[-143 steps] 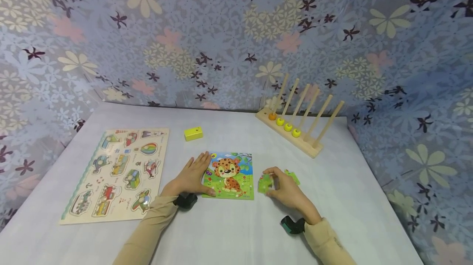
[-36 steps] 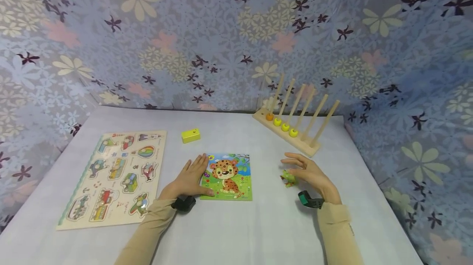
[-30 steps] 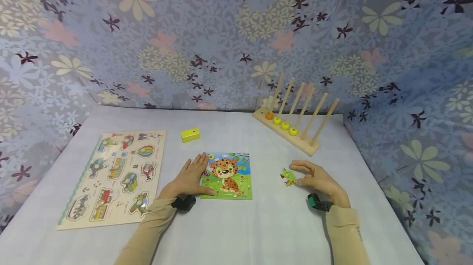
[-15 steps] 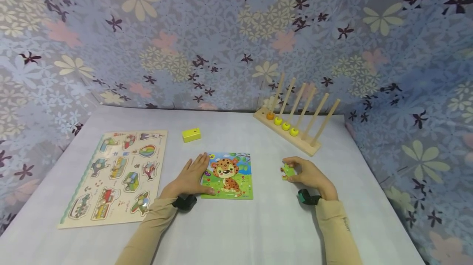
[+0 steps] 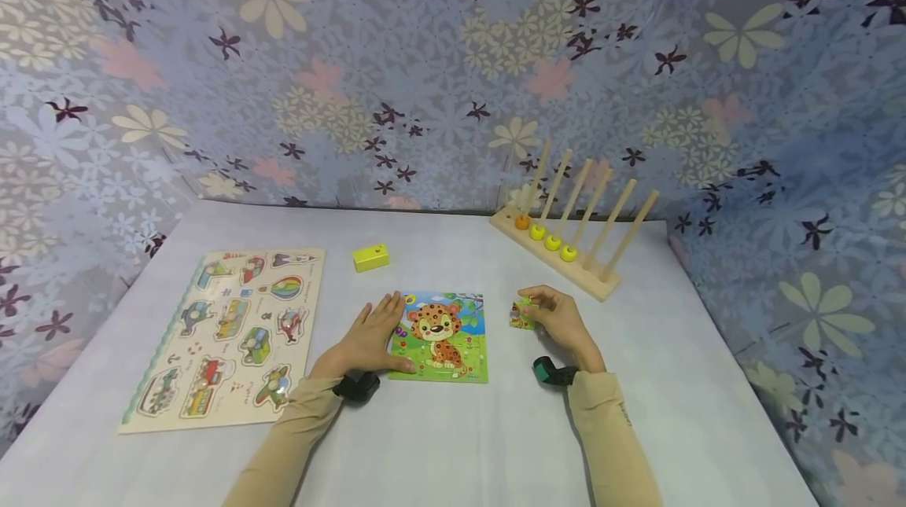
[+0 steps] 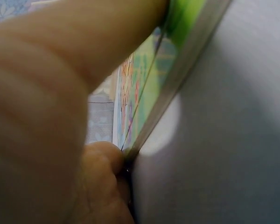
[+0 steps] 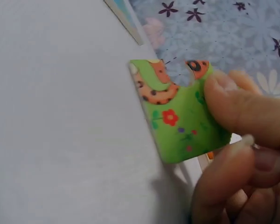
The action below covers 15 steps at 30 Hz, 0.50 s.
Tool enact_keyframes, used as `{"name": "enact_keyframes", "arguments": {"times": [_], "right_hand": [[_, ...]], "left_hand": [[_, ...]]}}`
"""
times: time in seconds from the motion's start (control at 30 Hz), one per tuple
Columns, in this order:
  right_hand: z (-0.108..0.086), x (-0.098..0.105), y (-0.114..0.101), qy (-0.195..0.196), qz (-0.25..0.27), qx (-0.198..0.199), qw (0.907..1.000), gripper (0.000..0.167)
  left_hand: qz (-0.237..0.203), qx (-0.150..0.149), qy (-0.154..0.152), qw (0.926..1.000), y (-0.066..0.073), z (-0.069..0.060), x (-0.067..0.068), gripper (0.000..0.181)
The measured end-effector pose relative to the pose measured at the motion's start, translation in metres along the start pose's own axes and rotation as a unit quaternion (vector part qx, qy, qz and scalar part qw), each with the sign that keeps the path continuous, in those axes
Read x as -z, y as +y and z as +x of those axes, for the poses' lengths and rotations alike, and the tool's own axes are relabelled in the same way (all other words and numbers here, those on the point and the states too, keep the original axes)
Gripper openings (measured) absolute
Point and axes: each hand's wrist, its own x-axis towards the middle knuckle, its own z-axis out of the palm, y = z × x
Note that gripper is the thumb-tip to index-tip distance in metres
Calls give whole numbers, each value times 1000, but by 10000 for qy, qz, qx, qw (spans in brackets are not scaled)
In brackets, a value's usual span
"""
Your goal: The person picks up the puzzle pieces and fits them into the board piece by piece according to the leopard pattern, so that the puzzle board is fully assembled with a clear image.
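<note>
A leopard jigsaw puzzle board lies flat at the middle of the table. My left hand rests along its left edge, fingers straight and thumb over the lower left corner; close up in the left wrist view, the thumb crosses the board's edge. To the right of the board, my right hand pinches a jigsaw puzzle piece between thumb and fingers. The piece is green with a red flower, part of a spotted orange tail and a rounded notch. It appears raised off the table, apart from the board.
A wooden vehicle puzzle board lies at the left. Behind the leopard puzzle sits a yellow block. A wooden peg stand with one orange and several yellow beads stands at the back right. A floral cloth hangs behind the table.
Earlier, my right hand held a green piece beside the board, then reached right to another lying on the table. It has picked that one up and moved left. My left hand stays put.
</note>
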Motion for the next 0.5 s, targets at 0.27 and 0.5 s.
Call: {"name": "enact_keyframes", "arguments": {"times": [0.27, 0.5], "right_hand": [[-2, 2, -5, 29, 870, -305, 9957, 17], [-1, -16, -13, -1171, 1091, -38, 9871, 13]], "left_hand": [[-165, -41, 31, 9999, 1, -3, 3, 116], [-43, -6, -9, 10000, 2, -2, 3, 115]]}}
